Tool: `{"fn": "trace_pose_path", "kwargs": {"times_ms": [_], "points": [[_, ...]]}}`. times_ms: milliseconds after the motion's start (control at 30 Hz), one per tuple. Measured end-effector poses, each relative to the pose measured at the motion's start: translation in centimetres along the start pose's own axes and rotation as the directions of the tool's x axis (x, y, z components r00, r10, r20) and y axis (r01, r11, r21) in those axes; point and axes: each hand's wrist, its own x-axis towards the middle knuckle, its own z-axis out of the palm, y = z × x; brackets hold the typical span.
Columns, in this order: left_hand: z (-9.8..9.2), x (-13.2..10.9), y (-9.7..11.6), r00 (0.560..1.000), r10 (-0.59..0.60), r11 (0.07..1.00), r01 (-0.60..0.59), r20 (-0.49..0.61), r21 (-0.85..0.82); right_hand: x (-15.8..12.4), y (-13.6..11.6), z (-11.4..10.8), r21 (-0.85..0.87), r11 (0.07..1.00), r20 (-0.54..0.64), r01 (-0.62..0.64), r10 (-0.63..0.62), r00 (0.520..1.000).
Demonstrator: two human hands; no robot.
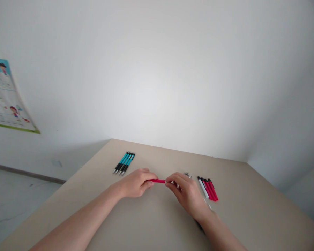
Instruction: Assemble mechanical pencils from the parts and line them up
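Observation:
Both my hands meet over the middle of the beige table (146,226). My left hand (136,183) is closed round one end of a red pen (158,181). My right hand (185,191) pinches the pen's other end between thumb and fingers. Only a short red stretch shows between the hands. Right of my right hand lies a row of red pens with black caps and one white pen (208,188). Several teal and black pens (124,163) lie side by side at the far left.
Small metal parts (187,174) lie just behind my right hand, too small to name. A white wall stands behind the table. A printed poster (5,97) hangs at the left. The floor shows beyond the table's left edge.

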Motion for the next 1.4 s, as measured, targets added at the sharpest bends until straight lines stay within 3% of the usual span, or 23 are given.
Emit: {"fn": "trace_pose_path", "kwargs": {"times_ms": [1400], "points": [[-0.28,0.15,0.59,0.998,0.0,1.0,0.0,0.06,-0.01,0.07,-0.33,0.13,-0.029,0.995,0.019,0.097,-0.097,0.995]]}}
